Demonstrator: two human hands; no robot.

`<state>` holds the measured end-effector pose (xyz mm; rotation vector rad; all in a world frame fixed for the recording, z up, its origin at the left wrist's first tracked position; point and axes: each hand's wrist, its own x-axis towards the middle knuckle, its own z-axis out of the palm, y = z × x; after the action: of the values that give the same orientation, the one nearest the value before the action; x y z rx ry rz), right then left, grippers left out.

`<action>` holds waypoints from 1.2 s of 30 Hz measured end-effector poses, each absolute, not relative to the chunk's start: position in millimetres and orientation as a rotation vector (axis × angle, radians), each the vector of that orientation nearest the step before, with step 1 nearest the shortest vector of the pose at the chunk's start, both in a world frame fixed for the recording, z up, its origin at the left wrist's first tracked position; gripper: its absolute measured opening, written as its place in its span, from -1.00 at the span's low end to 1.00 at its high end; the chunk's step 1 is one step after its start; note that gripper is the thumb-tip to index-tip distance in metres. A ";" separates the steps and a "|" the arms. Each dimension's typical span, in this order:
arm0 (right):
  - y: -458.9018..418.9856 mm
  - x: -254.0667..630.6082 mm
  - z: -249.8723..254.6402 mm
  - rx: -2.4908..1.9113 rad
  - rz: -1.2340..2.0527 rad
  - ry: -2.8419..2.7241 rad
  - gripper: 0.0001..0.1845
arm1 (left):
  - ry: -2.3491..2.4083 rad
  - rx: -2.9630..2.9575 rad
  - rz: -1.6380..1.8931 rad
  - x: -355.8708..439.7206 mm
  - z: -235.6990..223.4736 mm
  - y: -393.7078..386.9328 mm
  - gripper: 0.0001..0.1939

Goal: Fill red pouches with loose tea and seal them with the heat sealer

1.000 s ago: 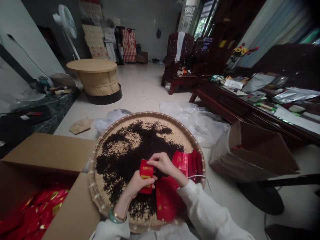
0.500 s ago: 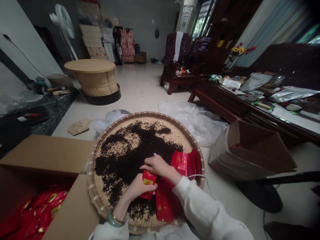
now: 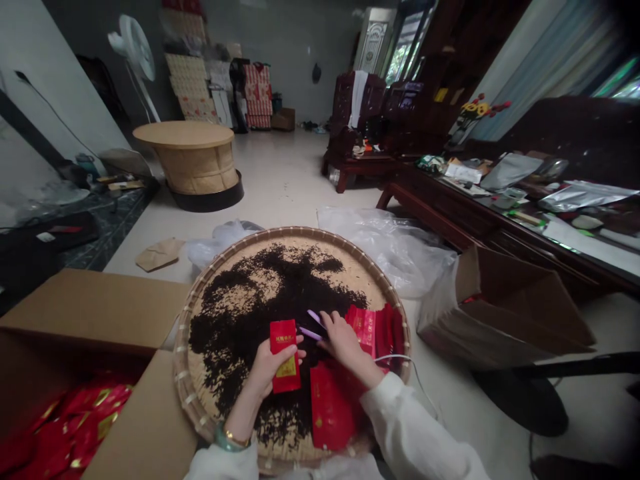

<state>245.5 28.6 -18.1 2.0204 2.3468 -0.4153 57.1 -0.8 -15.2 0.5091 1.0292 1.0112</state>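
My left hand is closed around a red tea packet with gold print and a yellow panel, held upright over the tray. In my right hand is a purple corded hand sealer, its two slim arms spread apart and pointing toward the packet without touching it. A white cord trails from near my right wrist. Dark dried tea leaves lie spread across the round woven bamboo tray. Flat red pouches rest under my right forearm, and more red pouches stand fanned by the rim.
An open cardboard box with many red packets stands at the left. Another open carton is at the right, beside a black stand base. Clear plastic sheeting lies behind the tray, near a cluttered dark wooden table.
My right hand has drawn back from the packet's top to the right, and the purple sealer's arms now show spread. The packet is now more upright and faces me.
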 end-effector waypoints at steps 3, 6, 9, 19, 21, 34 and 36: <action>26.6 246.3 -27.6 2.053 -0.477 2.334 -0.38 | 1.034 0.513 1.015 56.8 -16.2 -0.9 -0.40; 29.5 252.8 -32.7 2.175 -0.570 2.385 -0.39 | 1.046 0.513 1.013 56.4 -17.3 -1.4 -0.43; 34.6 266.9 -29.0 2.339 -0.822 2.485 -0.40 | 1.050 0.514 1.013 56.3 -17.8 -1.9 -0.44; 36.2 252.3 51.2 1.517 -1.444 2.660 -0.49 | 1.020 0.694 0.926 60.7 -20.4 -3.7 -0.51; 38.3 241.5 60.4 1.427 -1.270 2.708 -0.57 | 1.016 0.727 0.926 61.3 -23.1 -4.2 -0.51; 43.8 225.9 51.2 1.411 -0.858 2.786 -0.71 | 1.047 0.750 0.898 63.0 -27.4 -4.9 -0.55; 42.0 225.5 53.3 1.430 -0.853 2.789 -0.71 | 1.039 0.746 0.905 63.9 -25.7 -5.6 -0.55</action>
<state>225.5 42.0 53.3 1.4302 2.7890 -0.8533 63.9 -5.6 -25.7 0.7461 1.0395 0.9047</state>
